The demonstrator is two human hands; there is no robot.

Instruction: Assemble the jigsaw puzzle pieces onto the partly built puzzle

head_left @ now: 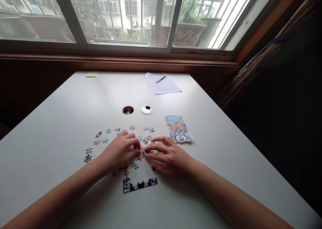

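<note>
Fingers curled in a pinch, my left hand is closed at the edge of a small joined cluster of jigsaw puzzle pieces. My right hand is open, its fingers spread and the fingertips touching the right side of that cluster. Just below lies an assembled strip of puzzle pieces, dark blue with a yellowish middle. A light-blue lettered piece rests between the strip and the cluster. Some pieces are partly hidden under both hands.
Loose pieces lie scattered left of and beyond my hands. A colourful picture sheet is at the right. Farther back are a cable hole, its round metal cover, papers with a pen, and yellow sticky notes.
</note>
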